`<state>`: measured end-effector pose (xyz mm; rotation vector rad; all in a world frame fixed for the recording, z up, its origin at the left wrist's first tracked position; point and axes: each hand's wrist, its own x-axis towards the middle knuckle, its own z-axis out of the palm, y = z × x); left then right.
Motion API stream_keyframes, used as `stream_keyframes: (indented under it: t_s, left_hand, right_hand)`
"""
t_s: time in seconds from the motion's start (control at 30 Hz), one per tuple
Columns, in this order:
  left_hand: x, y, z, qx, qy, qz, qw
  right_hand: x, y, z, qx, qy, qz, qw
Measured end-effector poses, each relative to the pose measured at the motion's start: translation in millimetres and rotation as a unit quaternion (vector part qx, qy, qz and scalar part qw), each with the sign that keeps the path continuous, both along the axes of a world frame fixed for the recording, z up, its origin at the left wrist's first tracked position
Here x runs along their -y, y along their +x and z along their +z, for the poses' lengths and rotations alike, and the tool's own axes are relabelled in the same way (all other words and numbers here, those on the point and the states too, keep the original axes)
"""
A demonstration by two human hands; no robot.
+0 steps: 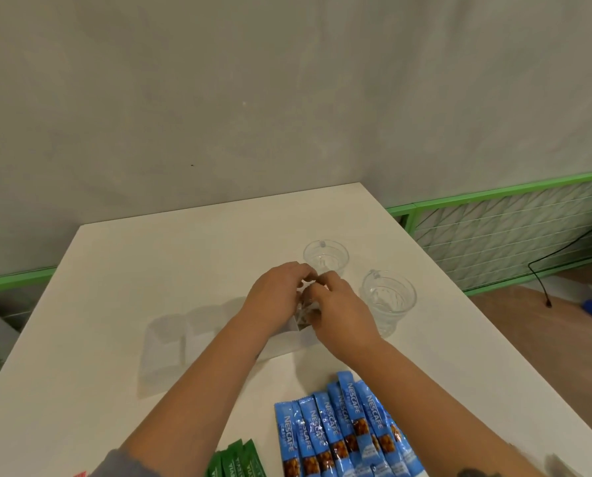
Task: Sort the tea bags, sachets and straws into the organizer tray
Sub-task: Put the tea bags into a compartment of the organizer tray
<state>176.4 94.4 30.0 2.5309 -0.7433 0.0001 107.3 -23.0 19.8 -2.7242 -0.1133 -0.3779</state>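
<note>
Tabletop (115, 287), white, fills the lower view w/ a grey wall behind and a green-framed wire fence (514, 232) off to the right. Organizer tray (165, 352) next: white, nearly same shade as the surface, sitting mid-tabletop, divided into compartments; the two on the left side look bare, and the right end is hidden under both forearms. Blue Nescafe sachets (346, 438) fanned out in an overlapping row at the near edge, right of centre, well apart from the tray. Two clear glass cups behind the tray: right cup (389, 301) near the tray's right end, far cup (326, 257) just beyond the fingers. Left hand (280, 294) and right hand (342, 311) meet over the tray's right end, fingers curled in, fingertips pinched together on a small crinkly clear packet (304, 311) between them. Looks like both have hold of it, but can't tell what's inside; too blurred and mostly covered. Packet sits at the rim of the right compartment, whether it's touching the tray I can't tell. Green sachets (236, 459), a few, poke in at the bottom edge, left of the blue ones, beside the left forearm. Black cable (542, 284) trails over the floor far right. Tiny red scrap (80, 474) at the bottom edge, can't ID it.
</note>
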Motion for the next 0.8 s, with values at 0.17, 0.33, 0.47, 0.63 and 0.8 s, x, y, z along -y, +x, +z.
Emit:
stream_keyframes:
  t_s: [0.17, 0.33, 0.47, 0.63, 0.8]
  left_hand:
    - [6.2, -7.7, -2.6, 0.007, 0.128, -0.033, 0.991]
    - [10.9, -5.6, -7.4, 0.024, 0.207, -0.04, 0.977]
    - [10.2, -6.5, -10.5, 0.028, 0.234, -0.042, 0.971]
    - [8.1, -14.3, -1.9, -0.023, 0.242, -0.048, 0.969]
    - [3.3, -22.5, 5.8, -0.054, 0.149, -0.027, 0.987]
  right_hand:
    - [-3.0, -3.7, -11.9, 0.057, -0.055, 0.016, 0.997]
    - [-6.9, -11.8, -21.0, 0.031, -0.175, 0.048, 0.983]
    - [-9.8, -13.2, -21.1, -0.013, -0.203, 0.065, 0.977]
    - [-5.6, -15.3, -14.3, -0.057, -0.194, 0.093, 0.975]
    - [-4.1, -22.1, -10.2, -0.06, -0.138, 0.072, 0.986]
